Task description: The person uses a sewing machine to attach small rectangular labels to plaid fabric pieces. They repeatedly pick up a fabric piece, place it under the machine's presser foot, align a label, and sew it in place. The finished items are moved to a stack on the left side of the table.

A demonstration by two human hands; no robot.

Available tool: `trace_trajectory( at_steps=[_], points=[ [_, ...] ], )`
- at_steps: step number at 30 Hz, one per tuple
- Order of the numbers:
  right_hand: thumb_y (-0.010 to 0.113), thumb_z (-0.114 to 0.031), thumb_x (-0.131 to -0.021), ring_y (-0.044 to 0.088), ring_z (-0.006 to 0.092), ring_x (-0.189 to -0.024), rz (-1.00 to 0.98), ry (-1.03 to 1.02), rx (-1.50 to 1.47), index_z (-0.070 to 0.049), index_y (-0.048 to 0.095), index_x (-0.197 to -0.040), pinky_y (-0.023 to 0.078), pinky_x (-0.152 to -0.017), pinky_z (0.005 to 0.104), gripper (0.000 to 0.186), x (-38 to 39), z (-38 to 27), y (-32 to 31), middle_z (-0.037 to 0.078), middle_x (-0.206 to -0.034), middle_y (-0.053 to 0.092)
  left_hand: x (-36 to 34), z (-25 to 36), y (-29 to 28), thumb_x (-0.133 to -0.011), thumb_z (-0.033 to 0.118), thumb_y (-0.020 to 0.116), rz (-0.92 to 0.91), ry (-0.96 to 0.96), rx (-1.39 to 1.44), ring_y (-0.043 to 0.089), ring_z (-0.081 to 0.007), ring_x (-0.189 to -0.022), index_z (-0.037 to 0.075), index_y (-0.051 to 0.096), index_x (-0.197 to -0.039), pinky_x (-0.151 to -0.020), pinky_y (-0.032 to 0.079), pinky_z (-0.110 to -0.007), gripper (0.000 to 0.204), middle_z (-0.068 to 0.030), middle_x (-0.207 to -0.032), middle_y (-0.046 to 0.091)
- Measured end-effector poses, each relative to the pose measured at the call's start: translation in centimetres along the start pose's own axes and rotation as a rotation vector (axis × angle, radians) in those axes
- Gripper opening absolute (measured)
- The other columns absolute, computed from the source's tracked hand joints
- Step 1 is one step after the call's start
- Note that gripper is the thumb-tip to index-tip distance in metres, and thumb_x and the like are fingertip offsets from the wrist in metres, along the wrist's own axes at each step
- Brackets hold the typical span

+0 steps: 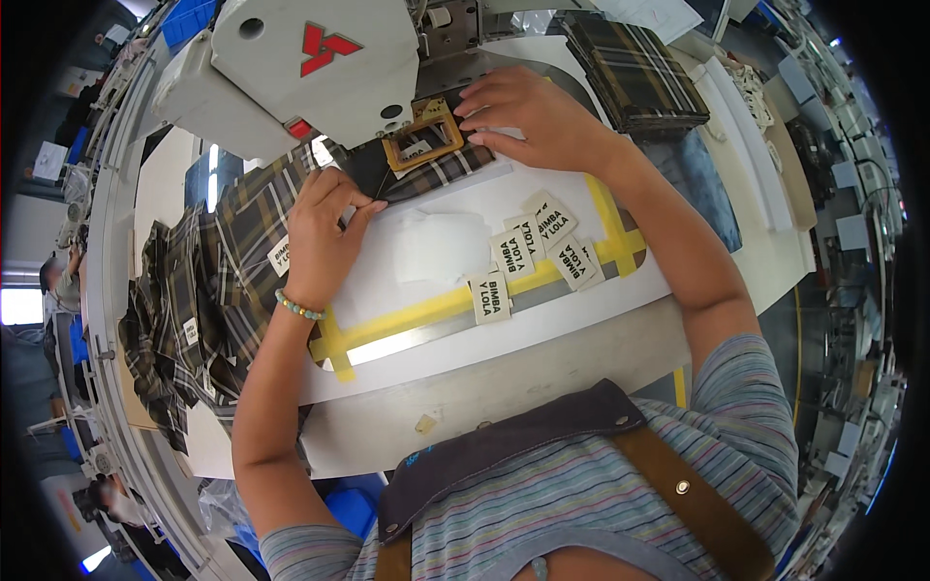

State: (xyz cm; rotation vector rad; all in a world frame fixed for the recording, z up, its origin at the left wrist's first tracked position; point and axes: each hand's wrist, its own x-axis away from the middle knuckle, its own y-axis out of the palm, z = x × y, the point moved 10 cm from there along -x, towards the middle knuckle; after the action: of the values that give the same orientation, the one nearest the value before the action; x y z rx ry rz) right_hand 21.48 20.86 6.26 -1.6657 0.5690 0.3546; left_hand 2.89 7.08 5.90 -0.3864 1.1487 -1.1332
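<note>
A brass-coloured clamp frame [426, 151] sits under the white sewing machine head [281, 73], with a white label visible inside it on dark plaid fabric [235, 232]. My left hand [327, 213] pinches the fabric just left of the frame. Spread, slightly curved fingers of my right hand [518, 126] rest at the frame's right side and the cloth behind it; what lies under the fingertips is partly hidden. Several cream printed labels [490, 298] lie loose on the white work surface [407, 290] edged with yellow tape, and more show on the fabric draped to the left.
Folded plaid pieces [635, 73] are stacked at the back right, beside a long white strip [751, 165]. A blue bin [186, 21] stands at the back left, another [351, 513] below the table edge. Other people [60, 281] sit at stations along the far left.
</note>
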Motion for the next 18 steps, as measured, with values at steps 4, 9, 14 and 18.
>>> trace_trajectory(
  at_steps=[4, 9, 14, 18],
  points=[
    [0.083, -0.026, -0.092, 0.065, 0.0270, -0.120, -0.027, -0.086, 0.098, -0.008, 0.081, -0.107, 0.051, -0.108, 0.0447, 0.024, -0.4, -3.6, -0.3, 0.005, -0.113, 0.075, 0.3, -2.1, 0.5, -0.087, 0.002, 0.087, 0.012, -0.205, 0.174, 0.060, -0.0189, -0.079, -0.003, 0.068, -0.081, -0.076, 0.049, -0.032, 0.020, -0.0073, -0.086, 0.063],
    [0.079, -0.016, -0.083, 0.065, 0.0245, -0.101, 0.034, -0.211, 0.313, -0.008, 0.074, -0.089, 0.053, -0.099, 0.0412, 0.011, -1.1, -5.3, 1.1, 0.003, -0.095, 0.070, 0.3, -3.5, 1.2, -0.090, 0.005, 0.085, 0.016, -0.339, 0.305, 0.059, -0.0159, -0.079, -0.003, 0.069, -0.082, -0.076, 0.047, -0.030, 0.019, -0.0060, -0.087, 0.063],
    [0.075, -0.011, -0.077, 0.064, 0.0245, -0.094, -0.176, -0.279, 0.104, -0.008, 0.070, -0.081, 0.053, -0.095, 0.0396, 0.007, -0.5, -8.7, 1.8, 0.002, -0.089, 0.067, 0.2, -2.3, 0.5, -0.086, 0.007, 0.087, -0.122, -0.207, 0.255, 0.062, -0.0232, -0.082, -0.002, 0.071, -0.083, -0.077, 0.049, -0.035, 0.019, -0.0087, -0.088, 0.064],
    [0.077, -0.016, -0.087, 0.066, 0.0254, -0.099, -0.178, -0.193, 0.090, -0.007, 0.075, -0.092, 0.053, -0.094, 0.0390, 0.011, 0.1, -10.0, 1.2, 0.004, -0.095, 0.070, 1.8, -1.2, -2.3, -0.082, 0.004, 0.087, -0.138, -0.047, -0.033, 0.064, -0.0353, -0.091, -0.002, 0.068, -0.084, -0.080, 0.052, -0.043, 0.020, -0.0129, -0.095, 0.065]
  ],
)
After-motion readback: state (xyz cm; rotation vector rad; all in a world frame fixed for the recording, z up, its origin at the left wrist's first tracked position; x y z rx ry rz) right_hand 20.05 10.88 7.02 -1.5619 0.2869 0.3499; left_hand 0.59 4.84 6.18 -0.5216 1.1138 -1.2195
